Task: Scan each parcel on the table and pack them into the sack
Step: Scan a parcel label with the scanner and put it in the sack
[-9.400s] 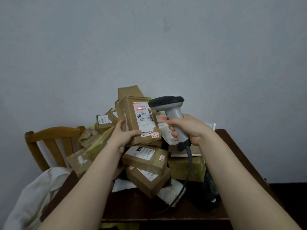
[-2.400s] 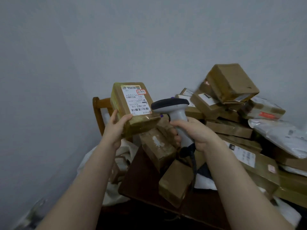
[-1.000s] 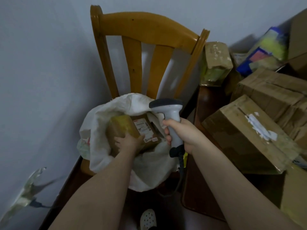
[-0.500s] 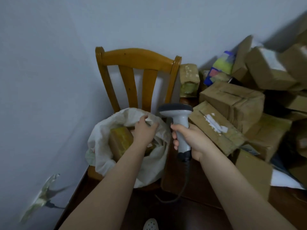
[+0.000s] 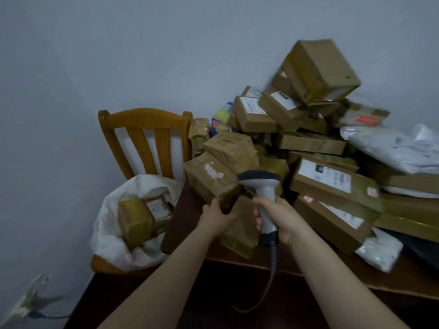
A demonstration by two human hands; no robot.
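We note the left hand [image 5: 217, 213] has left the sack [image 5: 111, 233] on the chair [image 5: 145, 119] and now grips a brown parcel [image 5: 209, 174] at the table [image 5: 180, 224] edge; the right hand [image 5: 278, 214] stays clamped round the scanner [image 5: 260, 179].

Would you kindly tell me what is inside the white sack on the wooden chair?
Two parcels show: a yellow-taped cardboard box and a brown box with a white label. Anything beneath them is covered.
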